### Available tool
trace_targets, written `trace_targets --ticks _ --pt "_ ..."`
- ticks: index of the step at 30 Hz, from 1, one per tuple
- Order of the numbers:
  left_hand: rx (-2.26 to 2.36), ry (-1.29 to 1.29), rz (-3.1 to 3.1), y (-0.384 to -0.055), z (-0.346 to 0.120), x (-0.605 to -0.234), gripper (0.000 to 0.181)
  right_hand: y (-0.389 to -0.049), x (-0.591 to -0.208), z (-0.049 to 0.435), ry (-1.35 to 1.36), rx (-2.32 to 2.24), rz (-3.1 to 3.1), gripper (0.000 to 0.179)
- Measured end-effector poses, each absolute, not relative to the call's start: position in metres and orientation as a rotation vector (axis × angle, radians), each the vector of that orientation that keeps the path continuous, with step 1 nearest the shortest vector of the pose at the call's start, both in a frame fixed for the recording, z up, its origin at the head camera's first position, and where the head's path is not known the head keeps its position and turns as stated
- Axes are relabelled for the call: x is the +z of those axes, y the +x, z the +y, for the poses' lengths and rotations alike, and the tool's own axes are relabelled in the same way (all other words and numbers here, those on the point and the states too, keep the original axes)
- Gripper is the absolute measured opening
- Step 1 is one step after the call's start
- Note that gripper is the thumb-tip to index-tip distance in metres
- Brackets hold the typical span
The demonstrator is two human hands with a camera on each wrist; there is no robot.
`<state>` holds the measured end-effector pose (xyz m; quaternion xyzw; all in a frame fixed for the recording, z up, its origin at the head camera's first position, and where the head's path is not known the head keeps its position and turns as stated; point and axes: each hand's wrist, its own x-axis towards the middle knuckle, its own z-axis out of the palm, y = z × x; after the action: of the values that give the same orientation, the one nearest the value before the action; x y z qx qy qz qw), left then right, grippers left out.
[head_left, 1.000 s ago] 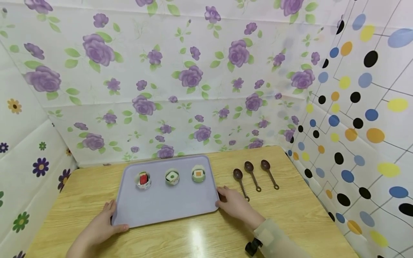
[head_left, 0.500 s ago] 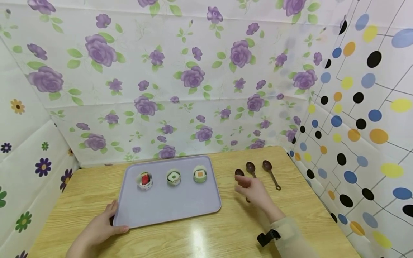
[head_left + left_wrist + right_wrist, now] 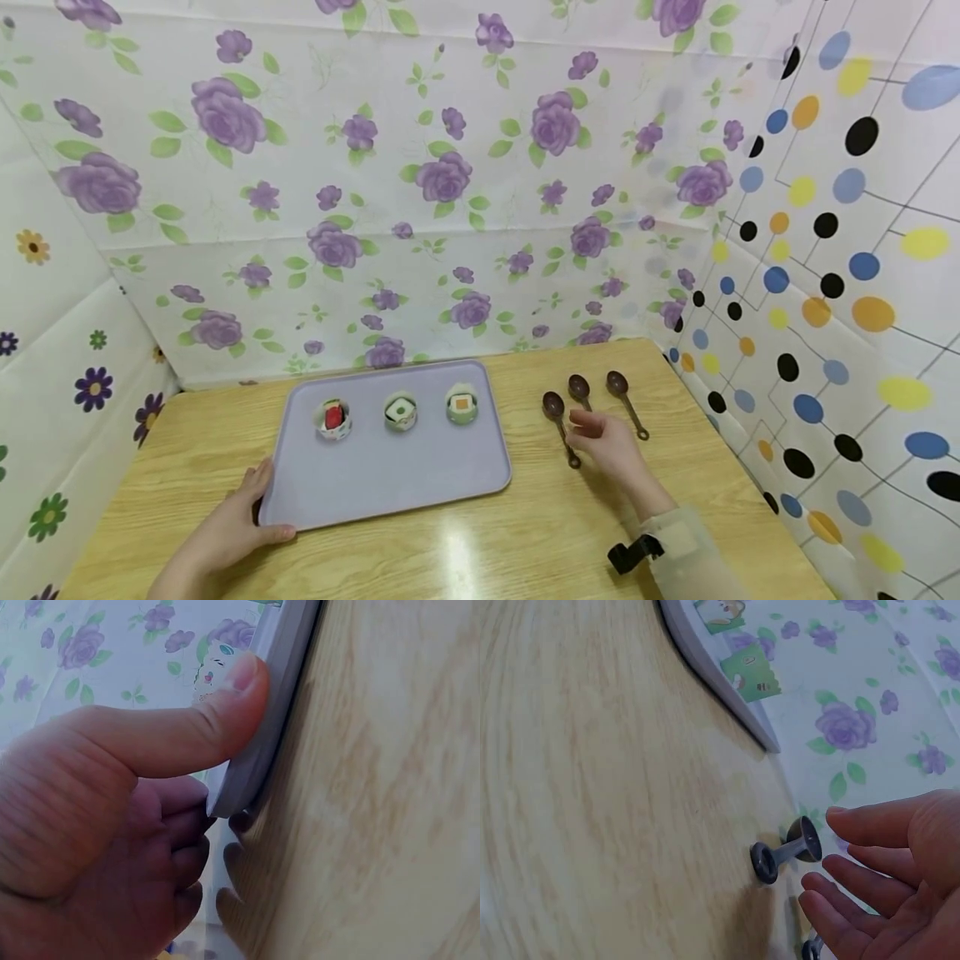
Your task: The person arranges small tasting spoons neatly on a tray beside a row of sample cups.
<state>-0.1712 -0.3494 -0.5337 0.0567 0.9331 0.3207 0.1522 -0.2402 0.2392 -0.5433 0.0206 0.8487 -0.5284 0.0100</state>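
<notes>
My left hand (image 3: 228, 525) holds the near left corner of a lilac tray (image 3: 390, 479). Its thumb lies along the front edge while the fingers touch the left side; the left wrist view shows the thumb (image 3: 180, 735) against the rim. On the tray, in a row, stand three paper cups: one with a red piece (image 3: 333, 418), one with a white and green piece (image 3: 401, 411), one with a white and orange piece (image 3: 461, 404). My right hand (image 3: 609, 446) hovers, fingers apart, beside the leftmost brown spoon (image 3: 553, 406), apparently not touching it, and partly hides the middle spoon (image 3: 578, 386).
A third brown spoon (image 3: 617, 383) lies farther right on the wooden table (image 3: 457, 558). Flowered sheeting (image 3: 442, 275) rises behind the table, and dotted sheeting (image 3: 817, 350) borders it on the right.
My right hand has let go of the tray's right edge and moved right, over to the spoons. The left hand stays at the tray's corner, and the tray looks unmoved.
</notes>
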Motion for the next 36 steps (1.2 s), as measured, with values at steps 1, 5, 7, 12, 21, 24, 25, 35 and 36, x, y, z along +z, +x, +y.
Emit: trace_targets --ticks 1,5,7,12,21,24,25,35,36 --pt "0.919 0.161 2.68 -0.171 -0.35 -0.534 0.129 -0.241 -0.544 0.239 0.066 -1.656 2.643 0.049" --pt "0.89 0.142 2.692 -0.173 -0.35 -0.533 0.131 -0.244 -0.547 0.24 0.035 -1.698 2.607 0.052" --pt "0.865 0.133 2.705 -0.174 -0.351 -0.534 0.131 -0.246 -0.549 0.241 0.015 -1.726 2.575 0.054" --pt "0.834 0.116 2.719 -0.175 -0.351 -0.534 0.133 -0.248 -0.549 0.24 0.004 -1.759 2.519 0.058" --pt "0.842 0.079 2.698 -0.172 -0.351 -0.533 0.138 -0.25 -0.554 0.231 0.082 -1.732 2.518 0.056" --pt "0.857 0.085 2.692 -0.17 -0.35 -0.537 0.138 -0.25 -0.559 0.231 0.116 -1.695 2.561 0.056" --pt "0.864 0.09 2.691 -0.17 -0.35 -0.538 0.138 -0.25 -0.56 0.23 0.13 -1.681 2.584 0.056" --pt "0.887 0.073 2.689 -0.173 -0.349 -0.541 0.137 -0.251 -0.558 0.225 0.119 -1.513 2.765 0.051" --pt "0.89 0.074 2.69 -0.173 -0.349 -0.54 0.137 -0.252 -0.557 0.225 0.114 -1.507 2.773 0.05"
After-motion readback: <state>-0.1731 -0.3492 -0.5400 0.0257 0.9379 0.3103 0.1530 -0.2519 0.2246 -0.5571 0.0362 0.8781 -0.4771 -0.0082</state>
